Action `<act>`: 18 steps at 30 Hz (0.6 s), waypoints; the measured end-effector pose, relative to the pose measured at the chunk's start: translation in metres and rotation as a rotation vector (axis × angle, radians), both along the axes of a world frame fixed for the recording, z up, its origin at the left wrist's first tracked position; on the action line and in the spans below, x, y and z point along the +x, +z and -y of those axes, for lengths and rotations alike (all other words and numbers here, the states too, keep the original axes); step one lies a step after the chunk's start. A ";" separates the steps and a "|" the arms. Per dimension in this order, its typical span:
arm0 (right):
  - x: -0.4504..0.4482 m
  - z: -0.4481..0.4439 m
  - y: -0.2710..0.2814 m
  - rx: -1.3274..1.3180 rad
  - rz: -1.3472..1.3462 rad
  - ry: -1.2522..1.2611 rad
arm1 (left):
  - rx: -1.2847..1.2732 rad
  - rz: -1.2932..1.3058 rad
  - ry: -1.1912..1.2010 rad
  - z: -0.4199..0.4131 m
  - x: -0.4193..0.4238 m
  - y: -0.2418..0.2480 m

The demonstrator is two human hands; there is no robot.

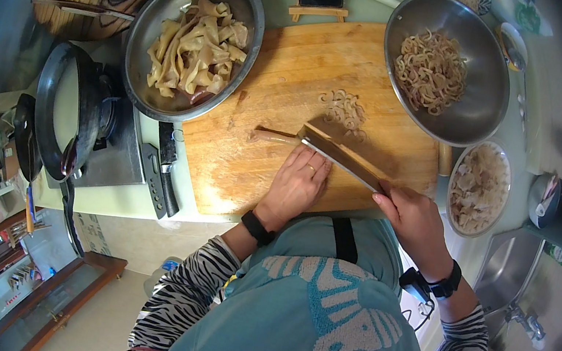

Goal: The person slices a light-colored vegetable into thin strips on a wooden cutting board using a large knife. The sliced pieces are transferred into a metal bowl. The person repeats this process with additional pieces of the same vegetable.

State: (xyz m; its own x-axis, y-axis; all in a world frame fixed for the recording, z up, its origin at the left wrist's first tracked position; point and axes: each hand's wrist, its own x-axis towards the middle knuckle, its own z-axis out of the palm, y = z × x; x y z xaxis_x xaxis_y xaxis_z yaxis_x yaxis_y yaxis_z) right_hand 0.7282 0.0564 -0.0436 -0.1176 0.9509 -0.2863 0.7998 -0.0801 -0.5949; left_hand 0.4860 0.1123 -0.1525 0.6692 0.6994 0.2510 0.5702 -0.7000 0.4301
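My left hand (298, 177) presses its fingertips down on the wooden cutting board (285, 81), against the blade and over the near edge of a pale strip of meat (272, 137). The strip sticks out to the left; its other end is hidden behind my fingers and the blade. In my right hand (412, 220) is the handle of a cleaver (342, 157), its blade slanting across the board beside my left fingers. Just beyond the blade lies a small heap of thin curled slices (343, 108).
A steel bowl (478, 102) of curled slices stands right, a steel basin (137, 54) of larger pieces left. A tub of pale pieces (479, 186) is right of the board. Near a frying pan (61, 105), a sheathed knife (169, 179) lies on the counter. The sink (509, 258) is right.
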 end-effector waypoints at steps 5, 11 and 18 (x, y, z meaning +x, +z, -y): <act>0.001 0.004 0.000 0.071 0.077 0.046 | -0.092 -0.015 0.000 0.003 -0.002 -0.001; 0.010 0.002 -0.002 0.065 0.113 0.105 | -0.108 -0.050 -0.007 0.004 -0.003 -0.003; 0.001 -0.010 -0.014 0.032 0.067 0.100 | -0.093 -0.041 0.017 0.004 0.000 -0.007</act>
State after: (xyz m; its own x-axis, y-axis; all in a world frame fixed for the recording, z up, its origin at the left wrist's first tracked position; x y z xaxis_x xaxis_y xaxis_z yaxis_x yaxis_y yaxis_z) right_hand 0.7289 0.0659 -0.0580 -0.1936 0.9443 -0.2662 0.8411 0.0200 -0.5406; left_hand 0.4857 0.1086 -0.1590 0.6652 0.7300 0.1570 0.6002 -0.6478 0.4691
